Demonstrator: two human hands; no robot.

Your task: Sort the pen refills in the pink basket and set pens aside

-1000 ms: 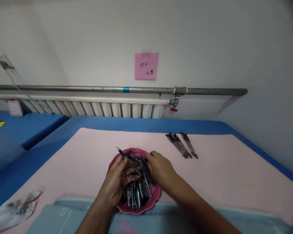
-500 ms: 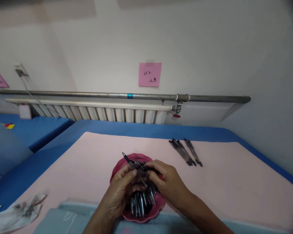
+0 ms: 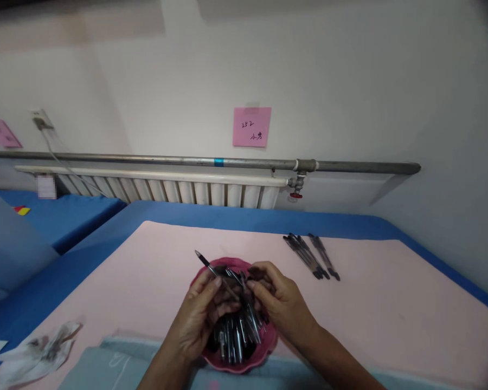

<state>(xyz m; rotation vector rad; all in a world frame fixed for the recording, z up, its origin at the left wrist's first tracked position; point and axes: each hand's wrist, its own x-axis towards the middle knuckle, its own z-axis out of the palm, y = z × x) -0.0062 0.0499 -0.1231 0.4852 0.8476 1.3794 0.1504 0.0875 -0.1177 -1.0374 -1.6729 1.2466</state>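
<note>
My left hand (image 3: 199, 309) is closed around a pen (image 3: 213, 270), its bare writing tip and black grip pointing up and to the left. Dark smudges mark the fingertips. Beside it, my right hand (image 3: 282, 295) has its thumb and fingers pinched together over the bowl; what they hold, if anything, I cannot make out. Beneath both hands sits a pink bowl with a wavy rim (image 3: 264, 355), filled with clear and black pen parts (image 3: 233, 338). The hands hide part of its contents.
Several capped pens (image 3: 307, 257) lie on the pink sheet (image 3: 390, 292) at the back right. A stained, crumpled tissue (image 3: 44, 349) is at the front left. Grey-blue cloth (image 3: 97, 368) lies along the near edge. Behind the blue table (image 3: 211, 210) runs a radiator (image 3: 171, 189).
The pen in my left hand has tilted further left, its tip farther from my right hand. My right fingers have shifted slightly up. The whole view has moved a little.
</note>
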